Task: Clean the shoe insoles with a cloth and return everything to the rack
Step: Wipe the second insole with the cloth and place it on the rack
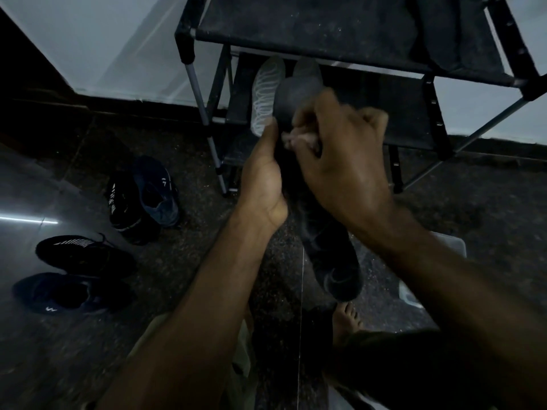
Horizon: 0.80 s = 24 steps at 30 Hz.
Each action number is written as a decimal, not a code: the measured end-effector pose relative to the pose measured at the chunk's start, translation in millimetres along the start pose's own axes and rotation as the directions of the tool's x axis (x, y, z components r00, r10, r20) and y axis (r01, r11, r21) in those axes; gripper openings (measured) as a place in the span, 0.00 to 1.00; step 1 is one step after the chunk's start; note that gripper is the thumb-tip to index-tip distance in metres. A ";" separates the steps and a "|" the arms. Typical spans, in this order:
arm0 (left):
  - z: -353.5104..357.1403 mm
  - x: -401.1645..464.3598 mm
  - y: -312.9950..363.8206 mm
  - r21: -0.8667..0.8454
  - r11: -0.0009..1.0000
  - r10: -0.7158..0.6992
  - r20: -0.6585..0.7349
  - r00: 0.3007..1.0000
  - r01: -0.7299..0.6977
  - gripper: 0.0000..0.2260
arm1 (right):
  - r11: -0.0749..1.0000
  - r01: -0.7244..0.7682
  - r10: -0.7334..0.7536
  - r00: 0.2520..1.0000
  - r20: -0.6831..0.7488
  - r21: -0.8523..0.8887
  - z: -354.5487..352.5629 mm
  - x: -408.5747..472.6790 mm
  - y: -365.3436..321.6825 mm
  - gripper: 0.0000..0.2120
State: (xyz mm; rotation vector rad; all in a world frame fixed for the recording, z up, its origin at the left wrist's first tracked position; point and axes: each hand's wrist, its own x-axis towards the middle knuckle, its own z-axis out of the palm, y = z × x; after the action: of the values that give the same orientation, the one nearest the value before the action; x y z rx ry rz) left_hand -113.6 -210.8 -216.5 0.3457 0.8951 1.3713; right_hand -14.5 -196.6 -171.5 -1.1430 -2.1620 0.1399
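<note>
Left hand (pixel 263 176) grips dark foam insole (pixel 299 93) before black fabric shoe rack (pixel 325 28), right hand (pixel 340 161) pinches pale crumpled cloth (pixel 299 139) against it, four dark sneakers (pixel 145 196) left of rack

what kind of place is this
Probably a home entryway or corner by a wall: a fabric-shelved shoe rack, shoes on the floor, and a dark speckled tile floor.

We look steeply down from head height through one wide lens, close over both forearms, facing the shoe rack (pixel 349 34) ahead, with the dark floor (pixel 192 161) and a bare foot (pixel 347 321) directly beneath us.
</note>
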 end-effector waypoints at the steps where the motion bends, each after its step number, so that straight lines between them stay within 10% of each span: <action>1: 1.2 -0.7 0.6 -0.045 0.999 -0.019 0.013 1.000 0.019 0.22 | 0.992 -0.074 0.077 0.997 -0.021 0.104 -2.1 5.4 5.9 0.07; 8: 3.9 7.1 2.5 -0.094 0.996 -0.017 -0.048 0.999 0.013 0.26 | 0.694 -0.385 0.538 0.839 -0.083 0.608 -35.8 -1.0 37.4 0.14; 24: 9.9 1.2 -7.4 -0.061 0.997 -0.049 0.025 0.998 0.051 0.22 | 0.976 -0.132 0.133 0.991 0.006 0.171 -0.1 -8.5 14.0 0.14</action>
State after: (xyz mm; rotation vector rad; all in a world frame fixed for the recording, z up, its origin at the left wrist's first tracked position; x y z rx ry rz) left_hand -101.5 -208.5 -215.7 0.2900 0.8355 1.3432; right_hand -1.5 -194.7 -181.3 -1.1849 -2.0253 0.3745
